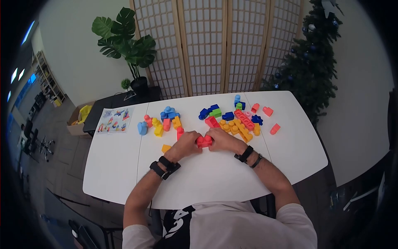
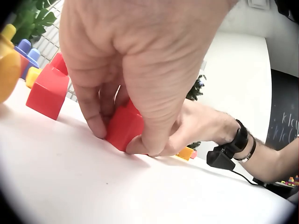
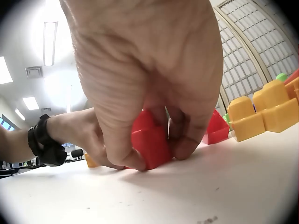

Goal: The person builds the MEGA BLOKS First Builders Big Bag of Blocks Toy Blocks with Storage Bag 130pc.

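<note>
Both hands meet near the middle of the white table (image 1: 178,186). Between them is red toy building-block work (image 1: 204,141), low at the tabletop; I cannot tell whether it is one block or two side by side. My left hand (image 1: 187,145) pinches its left side, and the left wrist view shows thumb and fingers around a red building block (image 2: 125,127). From the other side, my right hand (image 1: 225,140) grips a red building block (image 3: 150,145) between thumb and fingers. Fingers hide much of the red surface. Another red block (image 2: 48,91) stands beyond the left hand.
Left of centre lie light-blue blocks (image 1: 169,113), yellow blocks (image 1: 158,128) and an orange block (image 1: 166,148). Beyond the right hand are orange blocks (image 1: 238,128), a long red block (image 1: 244,120) and dark-blue blocks (image 1: 228,116). A picture sheet (image 1: 114,120) lies at the left.
</note>
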The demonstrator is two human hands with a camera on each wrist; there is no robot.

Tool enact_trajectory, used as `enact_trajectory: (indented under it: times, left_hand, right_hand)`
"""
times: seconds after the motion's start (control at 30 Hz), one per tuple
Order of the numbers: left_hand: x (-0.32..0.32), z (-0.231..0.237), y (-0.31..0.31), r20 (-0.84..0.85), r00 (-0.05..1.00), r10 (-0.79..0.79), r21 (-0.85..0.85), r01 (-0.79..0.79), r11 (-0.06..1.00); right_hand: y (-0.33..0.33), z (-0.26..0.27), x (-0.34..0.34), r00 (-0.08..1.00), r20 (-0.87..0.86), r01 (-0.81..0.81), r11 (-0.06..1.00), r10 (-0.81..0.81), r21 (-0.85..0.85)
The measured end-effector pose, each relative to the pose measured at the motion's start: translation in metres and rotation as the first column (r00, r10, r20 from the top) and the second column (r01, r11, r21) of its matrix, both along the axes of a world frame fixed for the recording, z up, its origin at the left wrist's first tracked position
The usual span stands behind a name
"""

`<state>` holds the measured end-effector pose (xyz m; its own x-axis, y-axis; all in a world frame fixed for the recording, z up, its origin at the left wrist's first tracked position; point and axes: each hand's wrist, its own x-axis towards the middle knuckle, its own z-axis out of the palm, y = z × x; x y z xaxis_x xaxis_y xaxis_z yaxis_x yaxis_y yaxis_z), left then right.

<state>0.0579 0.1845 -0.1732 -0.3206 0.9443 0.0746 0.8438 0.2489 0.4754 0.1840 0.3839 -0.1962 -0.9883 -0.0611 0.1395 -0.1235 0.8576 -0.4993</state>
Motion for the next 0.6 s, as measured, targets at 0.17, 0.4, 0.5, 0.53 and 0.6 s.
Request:
enact_trajectory:
  times: [0.17,0.4,0.5,0.53,0.6]
  left_hand:
    - [-0.006,0.024,-0.026,0.052,0.996,0.066,0.187,-0.075,0.979]
    - [-0.032,0.038,-0.051,-0.116,0.861,0.495,0.156,-0.476,0.865]
    - [-0.026,0.032,-0.042,-0.157,0.832,0.532,0.049,-0.531,0.846]
    - [-0.027,0.029,-0.038,-0.157,0.829,0.536,0.032,-0.538,0.842]
    - [-0.033,0.019,-0.034,-0.142,0.844,0.517,0.051,-0.515,0.855]
  right_hand:
    - [-0.001,0.024,0.017,0.999,0.041,0.021,0.995,-0.017,-0.093]
    - [0.023,0.041,0.024,0.984,-0.133,0.082,0.969,-0.115,-0.232]
    - [0.031,0.054,0.019,0.961,-0.17,0.184,0.963,-0.219,-0.199]
    - [0.032,0.061,0.018,0.959,-0.174,0.189,0.962,-0.224,-0.198]
    - [0.028,0.07,0.015,0.954,-0.142,0.245,0.958,-0.266,-0.148]
